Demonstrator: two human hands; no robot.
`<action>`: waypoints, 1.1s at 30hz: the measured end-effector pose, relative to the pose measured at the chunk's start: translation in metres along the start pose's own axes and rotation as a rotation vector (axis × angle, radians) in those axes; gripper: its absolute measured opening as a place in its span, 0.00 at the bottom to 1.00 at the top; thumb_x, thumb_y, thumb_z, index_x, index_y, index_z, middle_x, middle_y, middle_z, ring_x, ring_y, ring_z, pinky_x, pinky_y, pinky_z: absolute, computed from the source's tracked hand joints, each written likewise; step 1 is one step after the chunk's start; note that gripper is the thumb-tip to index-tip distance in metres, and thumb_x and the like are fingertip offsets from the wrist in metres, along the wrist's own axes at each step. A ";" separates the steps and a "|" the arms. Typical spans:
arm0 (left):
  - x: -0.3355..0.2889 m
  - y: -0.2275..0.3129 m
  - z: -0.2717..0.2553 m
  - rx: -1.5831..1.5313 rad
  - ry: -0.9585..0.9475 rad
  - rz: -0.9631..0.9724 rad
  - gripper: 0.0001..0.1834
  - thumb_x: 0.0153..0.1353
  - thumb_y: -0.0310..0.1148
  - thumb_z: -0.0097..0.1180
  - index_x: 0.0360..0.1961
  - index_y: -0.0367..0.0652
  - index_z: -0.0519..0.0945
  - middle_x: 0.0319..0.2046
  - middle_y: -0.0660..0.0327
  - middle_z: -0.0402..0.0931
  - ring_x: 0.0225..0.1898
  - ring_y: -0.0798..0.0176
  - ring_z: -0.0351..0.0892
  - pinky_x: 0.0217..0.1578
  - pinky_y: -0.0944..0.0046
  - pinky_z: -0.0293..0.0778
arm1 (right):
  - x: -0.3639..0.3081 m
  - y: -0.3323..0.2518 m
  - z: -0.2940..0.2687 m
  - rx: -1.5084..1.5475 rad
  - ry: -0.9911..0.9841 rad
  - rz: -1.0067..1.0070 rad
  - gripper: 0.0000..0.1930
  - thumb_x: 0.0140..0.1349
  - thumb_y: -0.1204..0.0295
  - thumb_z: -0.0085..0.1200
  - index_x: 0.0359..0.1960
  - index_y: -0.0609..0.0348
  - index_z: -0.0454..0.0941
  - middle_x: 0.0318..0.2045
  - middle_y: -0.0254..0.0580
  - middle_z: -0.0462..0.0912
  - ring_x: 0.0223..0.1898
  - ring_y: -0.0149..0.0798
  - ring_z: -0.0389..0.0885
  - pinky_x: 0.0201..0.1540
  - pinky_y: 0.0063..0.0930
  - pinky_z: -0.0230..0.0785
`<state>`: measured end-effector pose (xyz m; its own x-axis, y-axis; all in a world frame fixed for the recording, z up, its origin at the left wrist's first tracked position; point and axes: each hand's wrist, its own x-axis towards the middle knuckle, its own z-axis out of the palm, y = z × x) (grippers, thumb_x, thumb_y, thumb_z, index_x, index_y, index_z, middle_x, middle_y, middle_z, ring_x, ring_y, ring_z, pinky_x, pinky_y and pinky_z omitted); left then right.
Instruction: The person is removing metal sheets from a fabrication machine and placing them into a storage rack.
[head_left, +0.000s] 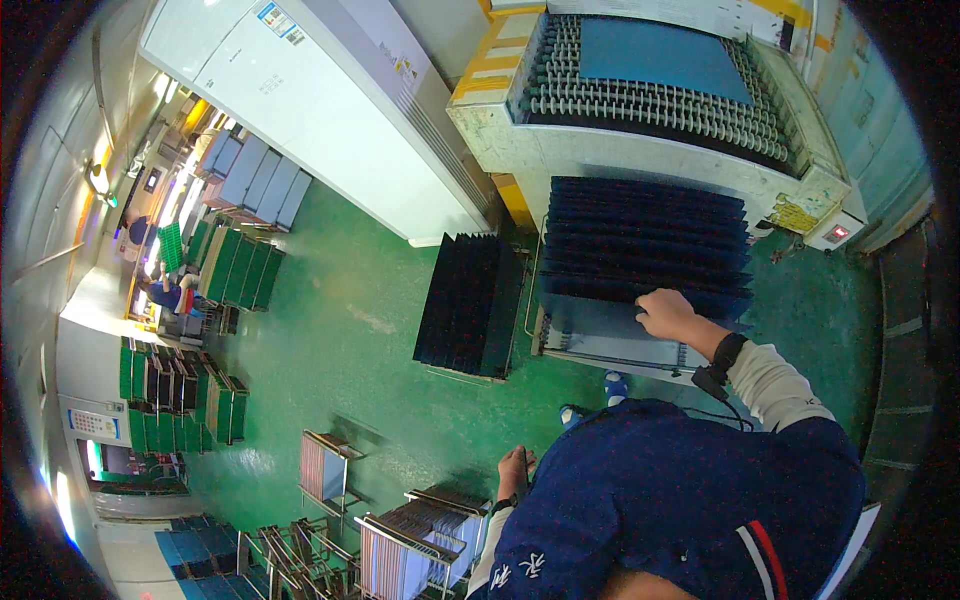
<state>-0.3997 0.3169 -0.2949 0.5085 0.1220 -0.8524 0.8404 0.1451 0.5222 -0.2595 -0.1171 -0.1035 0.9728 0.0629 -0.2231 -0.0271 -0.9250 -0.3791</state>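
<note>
My right hand [665, 312], with a black wrist strap above it, reaches forward to a rack of dark blue panels [645, 240]. Its fingers are closed at the top edge of the nearest panel [600, 314], which leans in the row. Several panels stand behind it, roughly parallel. My left hand [515, 470] hangs low by my side, above the green floor, with its fingers loosely apart and nothing visible in them. Closest to it is a metal rack of pale panels [420, 545].
Ahead stands a roller conveyor machine [650, 110] carrying a blue panel [660, 55]. Left of my rack is another rack of dark panels [465, 305], near a tall white cabinet [310, 100]. Green panel stacks [240, 265] and a small rack [325, 470] stand farther left.
</note>
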 end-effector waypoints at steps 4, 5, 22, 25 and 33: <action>-0.006 0.003 0.000 -0.002 -0.031 0.012 0.18 0.60 0.36 0.46 0.41 0.29 0.71 0.33 0.53 0.76 0.28 0.60 0.78 0.26 0.67 0.73 | 0.001 0.001 0.001 -0.008 -0.012 0.000 0.13 0.48 0.65 0.52 0.34 0.59 0.78 0.28 0.55 0.79 0.34 0.53 0.77 0.39 0.43 0.69; -0.007 0.004 0.001 -0.001 -0.032 0.012 0.18 0.60 0.36 0.46 0.41 0.29 0.71 0.33 0.53 0.76 0.28 0.60 0.78 0.26 0.67 0.73 | 0.001 0.002 0.001 -0.008 -0.012 0.001 0.13 0.48 0.65 0.52 0.34 0.59 0.78 0.28 0.55 0.79 0.34 0.53 0.77 0.39 0.43 0.69; 0.000 -0.003 0.000 -0.001 0.011 0.014 0.19 0.59 0.37 0.48 0.43 0.28 0.70 0.33 0.52 0.76 0.29 0.59 0.78 0.27 0.66 0.74 | 0.000 0.003 0.004 0.023 0.026 -0.012 0.12 0.50 0.65 0.51 0.32 0.59 0.78 0.27 0.54 0.78 0.33 0.55 0.77 0.39 0.46 0.69; -0.002 -0.002 0.000 -0.018 -0.004 0.025 0.20 0.59 0.36 0.49 0.44 0.28 0.70 0.32 0.52 0.76 0.28 0.59 0.78 0.26 0.67 0.74 | 0.000 0.004 0.004 0.022 0.018 -0.009 0.12 0.50 0.65 0.51 0.32 0.59 0.78 0.27 0.54 0.79 0.33 0.54 0.77 0.39 0.46 0.69; 0.000 -0.003 -0.002 0.012 -0.031 0.028 0.16 0.58 0.35 0.48 0.38 0.29 0.70 0.32 0.52 0.76 0.26 0.60 0.77 0.23 0.67 0.72 | -0.001 0.001 0.001 0.016 -0.009 -0.012 0.14 0.49 0.66 0.52 0.36 0.61 0.78 0.28 0.55 0.79 0.34 0.54 0.77 0.39 0.43 0.68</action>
<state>-0.4027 0.3184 -0.2967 0.5376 0.0949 -0.8378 0.8276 0.1307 0.5459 -0.2603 -0.1178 -0.1042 0.9709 0.0774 -0.2265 -0.0191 -0.9182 -0.3957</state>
